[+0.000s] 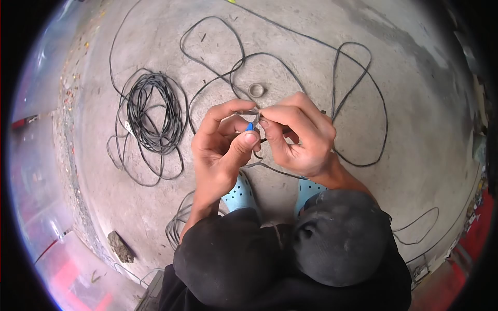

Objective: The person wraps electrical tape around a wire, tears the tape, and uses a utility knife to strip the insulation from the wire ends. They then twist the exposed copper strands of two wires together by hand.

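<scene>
My left hand [223, 140] is closed, thumb and fingers pinching a small blue-ended tool [250, 126] with a thin, greyish, blade-like part. Right against it, my right hand [301, 132] pinches the end of a black cable [263, 140], fingertips meeting those of the left. The fingers partly hide the spot where the blade-like part and the cable come together. Below the hands, a length of the cable hangs and runs toward the floor. Just beyond the fingertips lies a roll of tape [256, 90] on the concrete.
A large coil of black cable [155, 111] lies on the concrete floor [280, 31] at left, with loose loops [358, 103] at right. Another coil [179, 223] sits by my left leg. A stone [120, 246] rests lower left. Blue perforated clogs [239, 193] are under the hands.
</scene>
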`<move>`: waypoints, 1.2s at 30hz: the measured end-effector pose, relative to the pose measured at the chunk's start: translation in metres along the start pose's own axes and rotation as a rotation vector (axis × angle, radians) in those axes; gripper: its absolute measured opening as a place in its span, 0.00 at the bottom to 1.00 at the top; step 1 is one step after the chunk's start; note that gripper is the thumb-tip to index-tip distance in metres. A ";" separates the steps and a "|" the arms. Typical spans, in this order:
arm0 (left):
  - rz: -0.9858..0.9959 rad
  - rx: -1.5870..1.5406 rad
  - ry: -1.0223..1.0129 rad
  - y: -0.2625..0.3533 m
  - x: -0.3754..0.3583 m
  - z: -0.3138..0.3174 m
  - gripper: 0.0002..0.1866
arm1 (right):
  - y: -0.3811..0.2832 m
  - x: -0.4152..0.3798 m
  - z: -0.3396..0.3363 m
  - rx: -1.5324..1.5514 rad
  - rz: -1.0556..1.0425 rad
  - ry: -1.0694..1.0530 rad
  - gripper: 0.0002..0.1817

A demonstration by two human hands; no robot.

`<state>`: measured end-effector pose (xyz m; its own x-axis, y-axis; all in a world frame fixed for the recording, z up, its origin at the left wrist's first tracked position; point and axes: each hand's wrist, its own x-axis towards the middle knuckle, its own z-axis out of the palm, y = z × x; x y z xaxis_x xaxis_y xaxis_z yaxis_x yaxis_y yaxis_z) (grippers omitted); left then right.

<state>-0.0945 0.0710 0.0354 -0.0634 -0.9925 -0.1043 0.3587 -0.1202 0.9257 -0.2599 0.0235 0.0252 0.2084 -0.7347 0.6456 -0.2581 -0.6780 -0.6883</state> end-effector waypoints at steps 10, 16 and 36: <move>0.037 0.079 0.031 0.007 -0.004 -0.001 0.18 | -0.001 0.005 -0.008 0.239 0.233 -0.166 0.03; 0.047 0.090 0.032 0.009 -0.006 -0.001 0.16 | -0.010 0.013 -0.017 0.267 0.303 -0.257 0.04; 0.009 0.024 0.099 0.020 -0.012 0.006 0.14 | -0.004 0.011 -0.008 -0.151 -0.265 -0.056 0.13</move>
<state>-0.0923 0.0810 0.0577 0.0322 -0.9910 -0.1303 0.3361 -0.1120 0.9351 -0.2646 0.0184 0.0377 0.3381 -0.5359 0.7736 -0.3239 -0.8381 -0.4390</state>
